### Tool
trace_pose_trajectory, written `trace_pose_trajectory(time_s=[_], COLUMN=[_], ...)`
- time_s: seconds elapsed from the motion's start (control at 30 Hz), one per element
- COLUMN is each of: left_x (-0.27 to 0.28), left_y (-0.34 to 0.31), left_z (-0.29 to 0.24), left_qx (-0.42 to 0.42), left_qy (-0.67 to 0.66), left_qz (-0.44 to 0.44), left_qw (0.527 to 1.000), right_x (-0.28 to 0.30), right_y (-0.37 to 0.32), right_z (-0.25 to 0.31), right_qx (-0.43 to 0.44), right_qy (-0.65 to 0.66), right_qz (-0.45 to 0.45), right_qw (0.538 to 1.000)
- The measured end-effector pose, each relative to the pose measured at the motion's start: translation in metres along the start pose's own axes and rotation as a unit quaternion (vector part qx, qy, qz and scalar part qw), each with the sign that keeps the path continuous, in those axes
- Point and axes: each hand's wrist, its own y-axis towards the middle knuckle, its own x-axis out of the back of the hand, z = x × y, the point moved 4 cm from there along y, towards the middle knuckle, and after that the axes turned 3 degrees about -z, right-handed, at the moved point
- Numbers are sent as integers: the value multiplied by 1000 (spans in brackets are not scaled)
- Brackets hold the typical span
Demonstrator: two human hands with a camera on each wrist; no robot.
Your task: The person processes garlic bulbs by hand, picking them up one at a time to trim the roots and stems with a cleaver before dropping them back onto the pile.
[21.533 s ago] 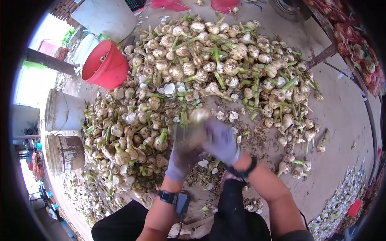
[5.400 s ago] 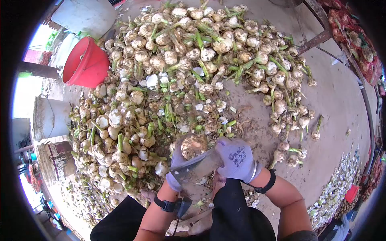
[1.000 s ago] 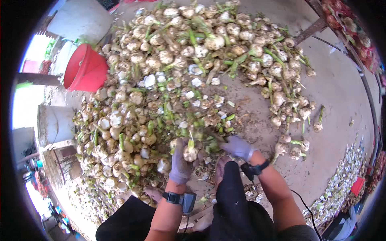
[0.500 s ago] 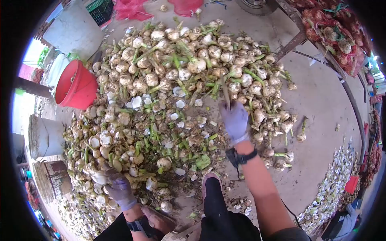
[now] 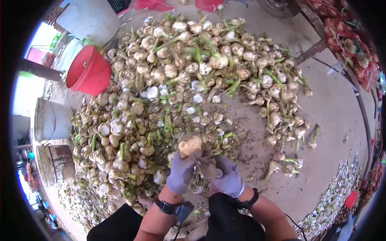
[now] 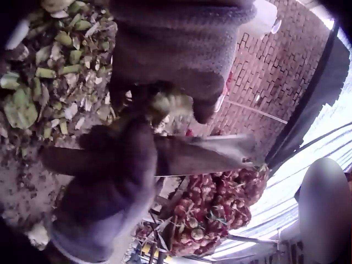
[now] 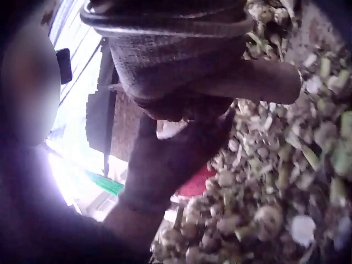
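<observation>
At the centre of the head view, above the littered floor [image 5: 321, 120], two forearms are extended forward from the lower edge, and the gloved hands are brought close together before the person's dark-clothed knee [image 5: 223, 209]. By the left hand [image 5: 180, 174], a garlic bulb [image 5: 190, 146] is grasped from below, the fingers being curled about it; its rounded, pale brown side is exposed above the glove. By the right hand [image 5: 228, 178], a broad-bladed knife [image 5: 207, 168] is held, the fingers being closed firmly around its handle [image 7: 269, 82], whose rounded end is seen projecting from the fist in the right wrist view. The blade is directed toward the left hand and is placed just below the bulb; whether the two are in contact cannot be told, since the region is blurred. In the left wrist view, the knife is seen lying across the narrow gap between the hands. Beyond the hands, a large garlic heap [image 5: 177, 68] is spread over the floor, bordered at the left by a tilted red bucket [image 5: 89, 72]. Cut green stem pieces [image 6: 69, 69] are scattered near the hands.
</observation>
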Motion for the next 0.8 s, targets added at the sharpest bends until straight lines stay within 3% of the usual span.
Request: trace_pose_trajectory(time_s=[0.03, 0.1, 0.17, 0.23, 0.27, 0.3, 0.33, 0.37, 0.4, 0.43, 0.47, 0.5, 0.53, 0.57, 0.63, 0.67, 0.7, 0.73, 0.77, 0.8], left_x=[3, -8, -2, 11, 21, 25, 24, 37, 52, 58, 49, 32, 16, 17, 15, 22, 29, 41, 39, 27], left_y=[0, -12, -16, -15, -11, -10, -15, -15, -12, -15, -22, -29, -38, -40, -32, -28, -12, -7, -1, -2], left_z=[-1, -14, -6, 4, 9, 10, 10, 16, 24, 27, 24, 14, 1, 5, -5, -2, 5, 12, 15, 17], left_qx=[-3, -42, -12, 14, -18, -48, 33, 34, -44, -119, -32, 50, 37, 34, 18, 16, 4, -102, -107, -72], left_qy=[-2, 93, 107, 121, 220, 317, 230, 231, 318, 399, 321, 237, 195, 162, 203, 250, 294, 397, 338, 226], left_qz=[9, 8, 17, 22, 23, 23, -2, -4, 58, 118, 92, 65, 117, 148, 54, 6, -29, -95, -111, -131], left_qw=[1000, 995, 994, 992, 975, 947, 973, 972, 945, 901, 942, 968, 973, 975, 977, 968, 955, 907, 928, 963], right_x=[1, 18, 32, 28, 24, 23, 21, 18, 15, 14, 15, 17, 24, 30, 49, 48, 42, 36, 32, 22], right_y=[-8, -3, 10, 25, 28, 30, 30, 29, 25, 19, 10, 17, 24, 16, 14, -1, -11, -14, -9, -11], right_z=[2, 12, 29, 52, 58, 60, 60, 59, 47, 24, 2, -40, -75, -86, -74, -72, -51, -32, -13, 1], right_qx=[-19, 14, 42, 112, 85, 83, 70, 57, 57, 103, 144, 18, -106, -108, -113, -193, -122, -44, -179, -310], right_qy=[1, -25, -55, -264, -304, -302, -304, -306, -305, -300, -293, -354, -407, -407, -287, -223, -235, -254, -133, -4], right_qz=[60, 28, -3, 138, 196, 199, 227, 254, 255, 177, 96, 132, 163, 159, 6, 27, 53, 75, 80, 89], right_qw=[998, 999, 998, 948, 928, 929, 923, 916, 916, 932, 940, 926, 892, 893, 951, 955, 963, 963, 971, 947])
